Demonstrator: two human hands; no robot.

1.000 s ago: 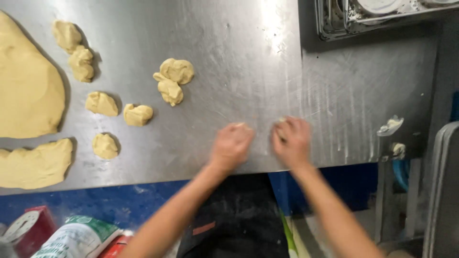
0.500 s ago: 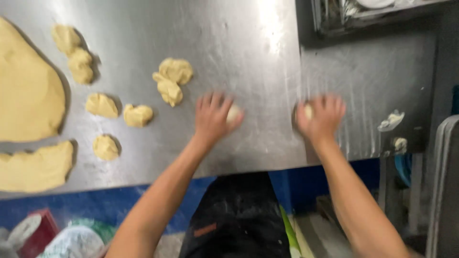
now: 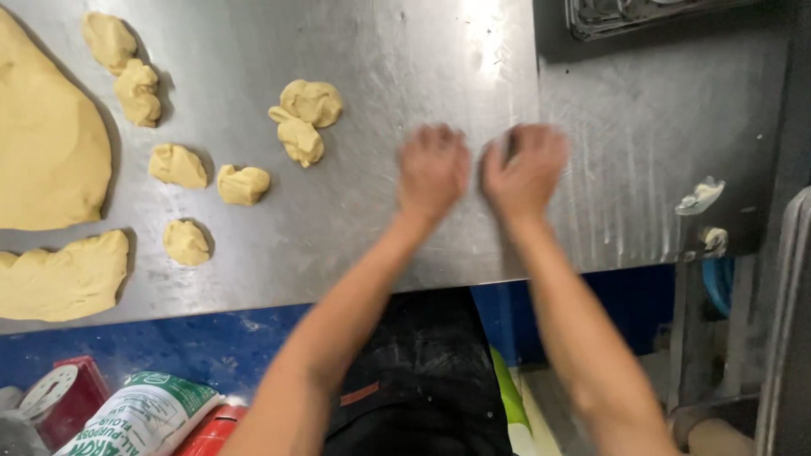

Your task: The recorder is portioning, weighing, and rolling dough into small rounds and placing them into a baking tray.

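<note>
Dough is everywhere on the left of the steel counter: a big slab, then small torn pieces. The left hand and right hand press palm-down, fingers curved, side by side. Whether each covers a piece I cannot tell; the step looks like rolling balls, which needs steady circling pressure.
</note>
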